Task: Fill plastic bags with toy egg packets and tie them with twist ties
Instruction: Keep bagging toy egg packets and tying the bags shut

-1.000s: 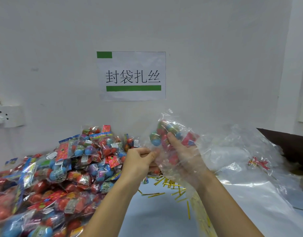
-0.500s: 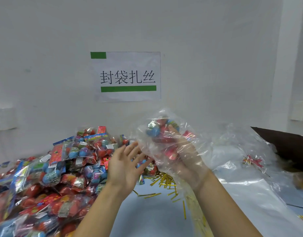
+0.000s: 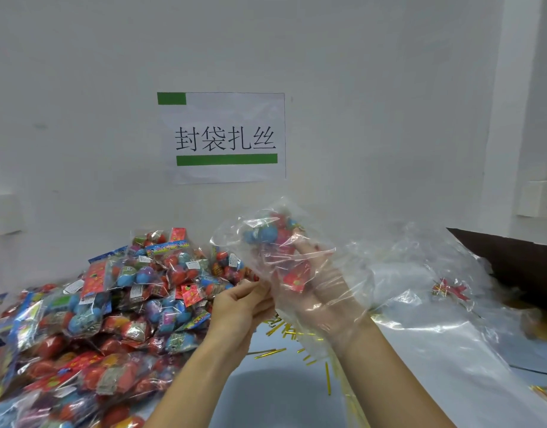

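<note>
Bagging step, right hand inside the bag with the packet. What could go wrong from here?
1. The right hand is deep inside the thin plastic bag; withdrawing it may drag the egg packet out.
2. The left hand pinches only the bag's edge, so it may slip.
3. The twist ties lie scattered beneath and are easily knocked.

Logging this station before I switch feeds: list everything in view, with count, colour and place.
Toy egg packets heap: many, red, blue and purple, table left.
Clear plastic bag: one, holding egg packets, over the right hand.
Gold twist ties: many, scattered on the table below the hands.
Loose clear plastic bags: a pile, table right.
White paper sign: one, green bars, on the wall.
White wall socket: one, far right.
Left hand: pinches the bag's edge.
Right hand: inside the bag, holding packets.
</note>
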Demonstrator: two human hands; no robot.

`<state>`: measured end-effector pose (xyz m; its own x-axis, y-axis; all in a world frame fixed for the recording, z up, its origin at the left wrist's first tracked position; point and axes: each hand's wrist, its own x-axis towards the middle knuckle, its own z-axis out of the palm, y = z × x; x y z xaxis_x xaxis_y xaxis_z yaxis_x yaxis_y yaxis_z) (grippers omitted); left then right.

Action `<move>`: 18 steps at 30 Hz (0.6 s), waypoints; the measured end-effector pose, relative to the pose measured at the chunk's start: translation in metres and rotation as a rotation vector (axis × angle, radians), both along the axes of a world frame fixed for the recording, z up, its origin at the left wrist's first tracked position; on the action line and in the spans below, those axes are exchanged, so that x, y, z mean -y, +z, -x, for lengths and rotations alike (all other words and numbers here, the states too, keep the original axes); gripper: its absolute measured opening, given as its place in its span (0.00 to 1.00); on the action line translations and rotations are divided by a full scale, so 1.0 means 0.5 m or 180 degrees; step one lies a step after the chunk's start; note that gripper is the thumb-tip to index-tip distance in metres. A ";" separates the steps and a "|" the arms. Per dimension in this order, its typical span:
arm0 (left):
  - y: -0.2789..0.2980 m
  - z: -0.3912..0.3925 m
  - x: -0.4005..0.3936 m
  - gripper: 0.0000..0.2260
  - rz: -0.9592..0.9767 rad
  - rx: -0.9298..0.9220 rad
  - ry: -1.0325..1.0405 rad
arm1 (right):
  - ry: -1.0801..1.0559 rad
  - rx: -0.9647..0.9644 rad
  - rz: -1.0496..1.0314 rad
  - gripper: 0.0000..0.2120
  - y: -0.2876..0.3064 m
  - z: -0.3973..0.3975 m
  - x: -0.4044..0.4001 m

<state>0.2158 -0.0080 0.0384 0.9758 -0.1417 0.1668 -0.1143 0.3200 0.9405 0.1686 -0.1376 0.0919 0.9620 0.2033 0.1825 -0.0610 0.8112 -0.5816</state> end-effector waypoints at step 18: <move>0.040 -0.002 -0.009 0.17 0.0428 0.0496 0.0546 | -0.1552 0.0111 0.2111 0.11 -0.033 -0.017 0.004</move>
